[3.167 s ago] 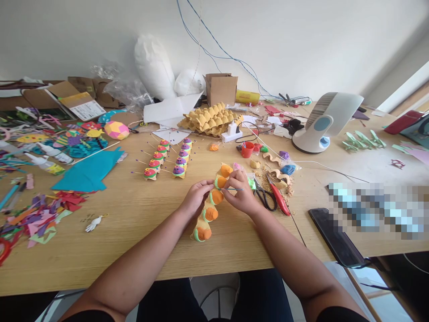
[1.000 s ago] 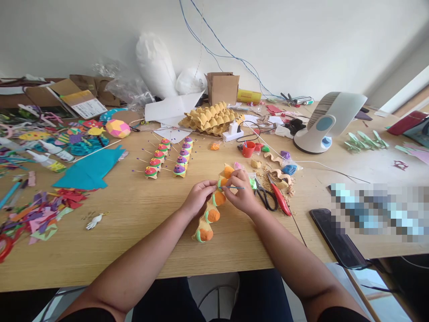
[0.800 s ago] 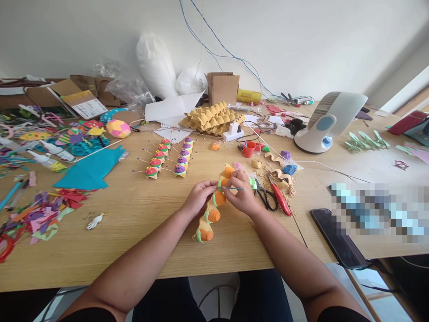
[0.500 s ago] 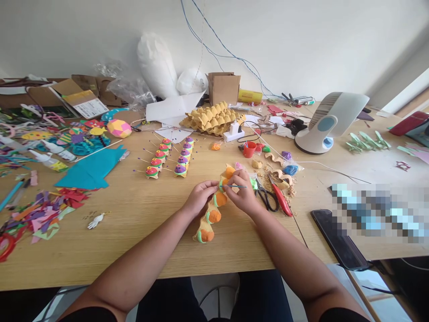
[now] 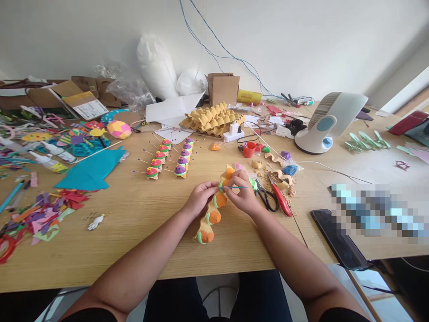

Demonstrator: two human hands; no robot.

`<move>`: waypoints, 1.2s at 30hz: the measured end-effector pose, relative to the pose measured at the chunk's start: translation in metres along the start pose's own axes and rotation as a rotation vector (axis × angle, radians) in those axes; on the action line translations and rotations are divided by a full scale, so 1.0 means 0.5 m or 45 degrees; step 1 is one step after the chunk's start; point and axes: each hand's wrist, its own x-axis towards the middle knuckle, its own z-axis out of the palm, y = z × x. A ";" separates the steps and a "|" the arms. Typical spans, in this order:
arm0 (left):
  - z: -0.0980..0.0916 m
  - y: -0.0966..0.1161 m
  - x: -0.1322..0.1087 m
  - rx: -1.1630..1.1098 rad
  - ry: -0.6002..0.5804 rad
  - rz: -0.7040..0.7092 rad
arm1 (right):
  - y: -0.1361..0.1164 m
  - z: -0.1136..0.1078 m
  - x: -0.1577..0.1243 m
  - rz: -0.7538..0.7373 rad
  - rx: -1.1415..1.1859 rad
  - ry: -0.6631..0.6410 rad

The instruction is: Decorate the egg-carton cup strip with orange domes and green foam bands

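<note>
A strip of egg carton cups [image 5: 213, 218], covered with orange clay and light green bands, lies slantwise between my hands. My left hand [image 5: 202, 197] is closed on the strip's left edge near its far end. In my right hand [image 5: 241, 190] a thin blue stick [image 5: 236, 187] is pinched, its tip at one of the cups. The fingers partly hide that cup and the stick's tip. Further off stand two finished-looking strips, one with red and green cups [image 5: 157, 162] and one with purple cups [image 5: 182, 159], both with thin sticks poking out sideways.
Black scissors [image 5: 267, 197] and a red utility knife [image 5: 282, 201] lie right of my right hand, near clay lumps and shavings. A phone [image 5: 339, 241] is at the front right. Egg trays [image 5: 214, 118], a red cup [image 5: 248, 150] and a white fan [image 5: 330, 123] stand behind. Paper scraps [image 5: 43, 214] cover the left.
Both hands keep nearly the same place and grip. The blue stick's tilt looks very slightly different; the strip has hardly moved.
</note>
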 end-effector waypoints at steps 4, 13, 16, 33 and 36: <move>0.000 0.001 0.000 -0.002 0.001 0.007 | 0.002 0.000 -0.001 -0.043 -0.039 -0.052; -0.002 -0.001 0.002 0.009 0.016 0.016 | 0.004 0.003 -0.003 -0.031 -0.041 -0.057; -0.002 0.000 0.002 -0.061 0.031 -0.007 | -0.001 0.001 -0.001 0.027 0.064 0.022; -0.026 0.027 0.003 -0.203 -0.027 -0.064 | -0.004 -0.002 0.001 0.185 0.335 0.077; -0.024 0.028 0.000 -0.178 -0.049 -0.066 | -0.007 0.000 0.000 0.177 0.350 0.068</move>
